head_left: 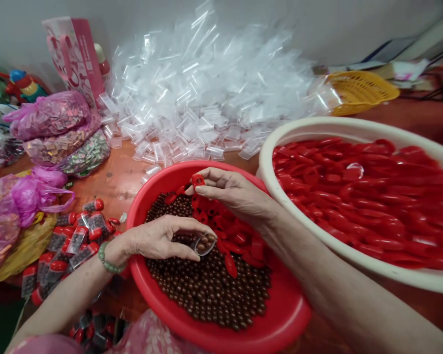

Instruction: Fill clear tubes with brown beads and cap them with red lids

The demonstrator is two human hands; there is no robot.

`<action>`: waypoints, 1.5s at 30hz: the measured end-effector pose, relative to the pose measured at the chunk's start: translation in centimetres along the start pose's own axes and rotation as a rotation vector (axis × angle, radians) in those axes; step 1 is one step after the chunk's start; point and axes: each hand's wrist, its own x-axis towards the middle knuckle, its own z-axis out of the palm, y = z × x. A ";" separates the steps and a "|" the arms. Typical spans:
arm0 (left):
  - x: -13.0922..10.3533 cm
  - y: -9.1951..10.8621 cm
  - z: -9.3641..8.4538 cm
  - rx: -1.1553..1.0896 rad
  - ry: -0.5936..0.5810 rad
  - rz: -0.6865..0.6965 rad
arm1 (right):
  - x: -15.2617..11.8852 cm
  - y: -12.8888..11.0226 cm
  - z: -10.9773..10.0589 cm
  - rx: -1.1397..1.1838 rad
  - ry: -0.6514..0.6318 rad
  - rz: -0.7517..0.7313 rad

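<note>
My left hand [166, 238] is closed around a small clear plastic container [205, 244], its mouth toward the right, with brown balls inside. Between the thumb and fingers of my right hand [227, 189] is a red plastic cap [198, 181], held above the basin. Both hands are over a red basin [142, 275]. Many shiny brown balls [214, 290] cover its bottom, and a heap of red caps [239, 236] lies on them, partly behind my right hand.
A large white tub [276, 191] of red plastic pieces stands at right. Clear containers [192, 132] are piled behind the basin. Filled red-capped containers [77, 236] lie at left, near pink plastic bags [55, 118]. A yellow basket [365, 88] sits at the back right.
</note>
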 end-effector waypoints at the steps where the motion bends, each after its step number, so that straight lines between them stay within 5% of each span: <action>1: -0.2 0.1 0.2 -0.055 0.035 -0.013 | -0.1 -0.1 0.1 0.016 0.023 -0.017; 15: -1.5 0.7 2.9 -0.455 0.342 -0.002 | -1.9 -0.7 2.0 0.180 0.251 -0.168; 24: -0.6 -0.4 5.3 -0.738 0.656 0.004 | -2.4 0.1 2.9 0.198 0.343 -0.145; 31: -0.9 -1.0 5.3 -0.838 0.682 0.019 | -2.6 1.3 3.4 -0.180 0.428 -0.293; 45: -1.0 -1.0 5.2 -0.870 0.774 0.067 | -4.2 2.5 4.0 -0.796 0.338 -0.621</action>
